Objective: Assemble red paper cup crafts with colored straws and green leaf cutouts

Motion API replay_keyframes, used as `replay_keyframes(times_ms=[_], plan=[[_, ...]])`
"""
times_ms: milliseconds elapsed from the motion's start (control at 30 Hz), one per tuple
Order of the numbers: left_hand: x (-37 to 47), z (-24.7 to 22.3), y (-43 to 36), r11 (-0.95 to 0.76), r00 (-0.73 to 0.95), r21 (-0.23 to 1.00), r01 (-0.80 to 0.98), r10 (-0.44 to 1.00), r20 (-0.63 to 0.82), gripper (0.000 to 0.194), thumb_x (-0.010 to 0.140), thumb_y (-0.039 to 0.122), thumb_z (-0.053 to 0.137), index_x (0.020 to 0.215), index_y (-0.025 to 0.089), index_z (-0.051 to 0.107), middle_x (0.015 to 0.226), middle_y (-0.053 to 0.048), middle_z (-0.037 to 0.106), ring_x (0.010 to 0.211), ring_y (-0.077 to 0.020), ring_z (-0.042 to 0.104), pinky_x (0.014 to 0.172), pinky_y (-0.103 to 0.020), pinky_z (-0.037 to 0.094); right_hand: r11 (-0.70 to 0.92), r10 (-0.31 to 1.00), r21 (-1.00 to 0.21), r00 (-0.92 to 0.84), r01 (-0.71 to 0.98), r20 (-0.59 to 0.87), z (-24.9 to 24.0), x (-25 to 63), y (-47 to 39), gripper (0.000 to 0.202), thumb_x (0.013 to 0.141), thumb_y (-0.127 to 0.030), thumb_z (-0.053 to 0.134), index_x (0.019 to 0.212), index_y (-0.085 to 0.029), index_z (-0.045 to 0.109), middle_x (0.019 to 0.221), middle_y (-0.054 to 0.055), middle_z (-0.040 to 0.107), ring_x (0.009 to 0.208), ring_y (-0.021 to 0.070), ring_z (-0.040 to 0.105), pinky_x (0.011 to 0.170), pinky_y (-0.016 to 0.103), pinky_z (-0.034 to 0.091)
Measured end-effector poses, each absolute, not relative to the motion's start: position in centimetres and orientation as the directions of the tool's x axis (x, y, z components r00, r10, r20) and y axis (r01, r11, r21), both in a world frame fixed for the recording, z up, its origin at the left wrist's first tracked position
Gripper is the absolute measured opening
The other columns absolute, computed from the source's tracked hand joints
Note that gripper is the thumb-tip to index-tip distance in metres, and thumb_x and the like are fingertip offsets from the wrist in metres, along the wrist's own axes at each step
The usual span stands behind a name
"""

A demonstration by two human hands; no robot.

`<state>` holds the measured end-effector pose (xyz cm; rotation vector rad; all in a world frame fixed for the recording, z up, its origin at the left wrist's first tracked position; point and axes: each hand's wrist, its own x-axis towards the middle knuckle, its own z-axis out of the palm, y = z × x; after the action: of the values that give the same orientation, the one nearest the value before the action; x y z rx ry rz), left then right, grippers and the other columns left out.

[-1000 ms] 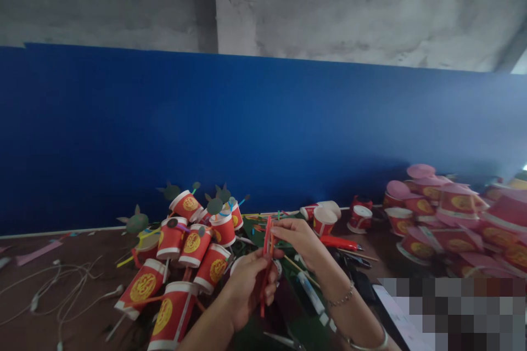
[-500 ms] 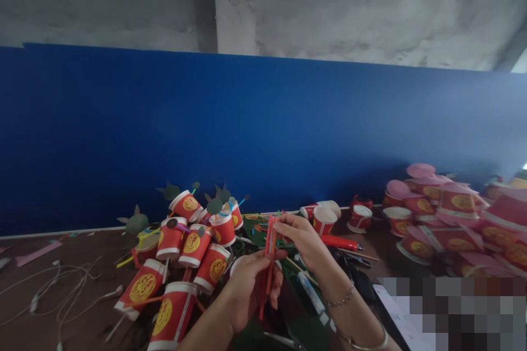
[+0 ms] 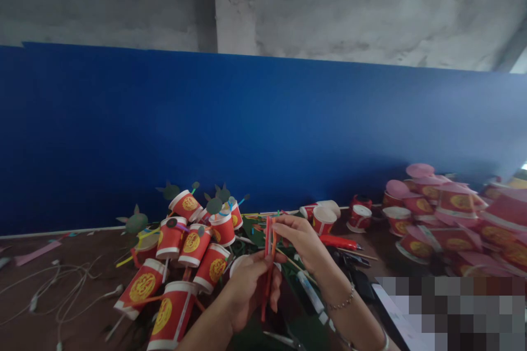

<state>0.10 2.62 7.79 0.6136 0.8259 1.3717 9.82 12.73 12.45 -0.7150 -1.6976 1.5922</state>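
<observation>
My left hand point(image 3: 246, 290) grips a small bundle of red and orange straws point(image 3: 268, 241), held upright in front of me. My right hand point(image 3: 302, 241) pinches the upper part of the same straws with its fingertips; bracelets circle that wrist. Just to the left lies a heap of red paper cups point(image 3: 193, 249) with gold emblems, with straws and dark green paper shapes stuck in them. Green paper point(image 3: 255, 230) lies under my hands.
The brown table point(image 3: 74, 318) carries white earphone cables point(image 3: 61, 285) at left. A red utility knife point(image 3: 340, 242), pens and loose cups point(image 3: 323, 220) lie right of my hands. More red cups with pink lids point(image 3: 448, 214) pile at far right. A blue panel point(image 3: 263, 131) backs the table.
My hands stay in nearly the same place; my right fingers shift slightly along the top of the straws and the bundle tilts a little.
</observation>
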Motion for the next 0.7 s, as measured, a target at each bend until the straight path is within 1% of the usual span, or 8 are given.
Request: replay_keyframes(times_ms=[100,267,433,533,600,700], plan=[[0.2,7.9,2.6,0.133,-0.003,0.801,-0.584,0.986,-0.166,0.033,0.073,0.042,0.067,0.086,0.013,0.061,0.049,0.004,0.055,0.033,-0.0084,0.047,0.033,-0.020,0.041,0.094,0.784,-0.994,-0.610,-0.060,0.111,12.5,9.8,12.6,0.027,0.065,-0.040,0.069,0.071,-0.015,0.072,0.058,0.000,0.059,0.050,0.0081,0.041,0.046,0.022,0.026],[0.4,7.7,2.6,0.129,0.013,0.803,-0.582,0.989,-0.149,0.034,0.072,0.042,0.068,0.084,0.012,0.061,0.050,0.002,0.057,0.034,-0.0094,0.049,0.034,-0.020,0.043,0.064,0.781,-0.994,-0.615,-0.088,0.105,12.5,9.8,12.5,0.026,0.064,-0.040,0.071,0.068,-0.014,0.070,0.055,-0.002,0.055,0.047,0.0064,0.036,0.045,0.021,0.026],[0.4,7.5,2.6,0.126,0.032,0.793,-0.597,0.991,-0.133,0.033,0.073,0.042,0.067,0.082,0.011,0.061,0.050,0.000,0.059,0.035,-0.0111,0.052,0.037,-0.022,0.044,0.067,0.790,-0.995,-0.605,-0.075,0.098,12.4,9.8,12.5,0.027,0.065,-0.039,0.071,0.074,-0.014,0.071,0.060,0.000,0.061,0.047,0.0059,0.039,0.044,0.020,0.027],[0.5,7.9,2.3,0.147,0.030,0.794,-0.590,0.987,-0.160,0.030,0.076,0.039,0.065,0.084,0.011,0.061,0.053,-0.003,0.063,0.039,-0.0131,0.056,0.042,-0.023,0.045,0.083,0.801,-0.995,-0.590,-0.062,0.104,12.4,9.7,12.5,0.025,0.065,-0.038,0.070,0.072,-0.013,0.070,0.058,0.001,0.061,0.046,0.0061,0.039,0.042,0.020,0.026],[0.6,8.4,2.1,0.169,0.032,0.796,-0.581,0.982,-0.186,0.026,0.078,0.035,0.063,0.087,0.010,0.061,0.059,-0.006,0.067,0.045,-0.0149,0.061,0.048,-0.025,0.047,0.098,0.808,-0.994,-0.580,-0.045,0.105,12.4,9.6,12.4,0.023,0.064,-0.036,0.069,0.069,-0.014,0.069,0.055,0.000,0.060,0.044,0.0063,0.038,0.041,0.020,0.025],[0.7,8.9,1.9,0.159,-0.014,0.789,-0.594,0.978,-0.208,0.023,0.077,0.028,0.064,0.091,0.011,0.060,0.070,-0.008,0.070,0.057,-0.0169,0.066,0.057,-0.027,0.049,0.051,0.783,-0.998,-0.619,-0.044,0.067,12.2,9.4,12.2,0.023,0.063,-0.037,0.069,0.066,-0.014,0.066,0.053,-0.001,0.060,0.044,0.0076,0.043,0.041,0.020,0.030]])
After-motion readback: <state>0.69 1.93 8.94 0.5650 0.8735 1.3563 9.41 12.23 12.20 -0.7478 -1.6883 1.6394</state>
